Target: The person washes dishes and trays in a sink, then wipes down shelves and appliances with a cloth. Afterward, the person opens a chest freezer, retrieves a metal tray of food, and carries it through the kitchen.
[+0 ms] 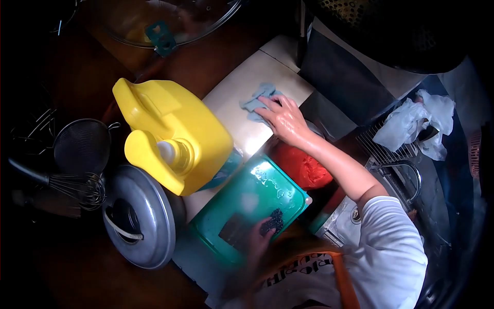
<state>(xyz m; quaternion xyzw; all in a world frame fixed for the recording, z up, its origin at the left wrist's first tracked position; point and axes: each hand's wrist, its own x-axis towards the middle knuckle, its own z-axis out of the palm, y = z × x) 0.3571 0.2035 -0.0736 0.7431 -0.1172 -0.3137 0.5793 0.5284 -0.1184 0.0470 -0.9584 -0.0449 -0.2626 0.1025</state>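
My right hand is stretched out over the pale tiled counter, its fingers pressing a light blue cloth onto the surface. Closer to my body, my left hand is dim and partly in shadow. Its fingers are around a dark, rough scouring pad, by the near side of a green rectangular plastic tub or lid. Water drops glisten on the green plastic. Beyond its left side lies a large yellow jug, with its handle and cap toward the left.
A red bundle sits under my right forearm. At left are a metal pot lid, a whisk and a mesh strainer. A crumpled plastic bag lies on a wire rack at right. A glass lid is at the top.
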